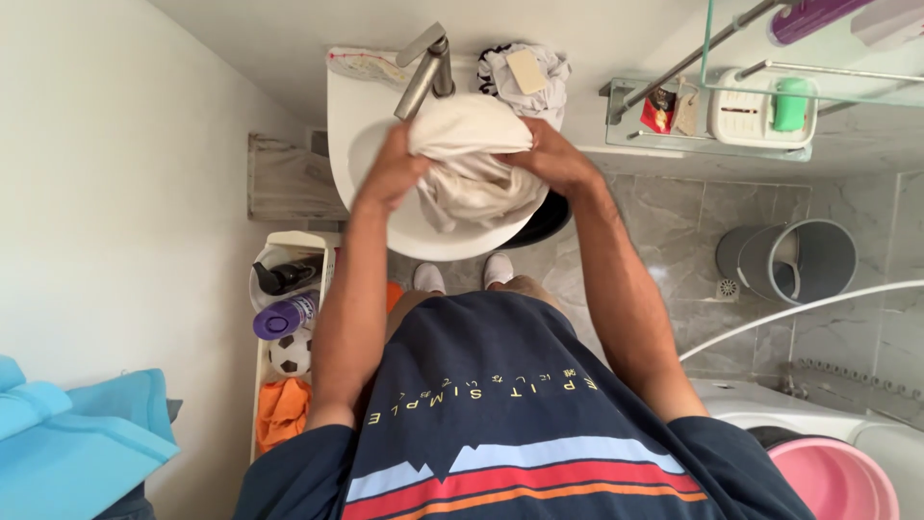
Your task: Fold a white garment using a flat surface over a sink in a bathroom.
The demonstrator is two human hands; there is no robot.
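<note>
White cloth (472, 164) gripped w/ both hands over white sink (385, 116), bunched, lower part hung into basin. Left hand (395, 173) closed on cloth's left side; right hand (553, 159) closed on right side. Metal tap (423, 77) seen just behind cloth. Another crumpled cloth (525, 67) laid on sink rim beside tap. Grey bin (794, 260) stood on floor, well apart. Pink basin (833, 477) at lower right.

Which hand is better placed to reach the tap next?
Probably the left hand: it grips the white cloth right below the tap. The right hand holds the cloth's far side, farther away.
</note>
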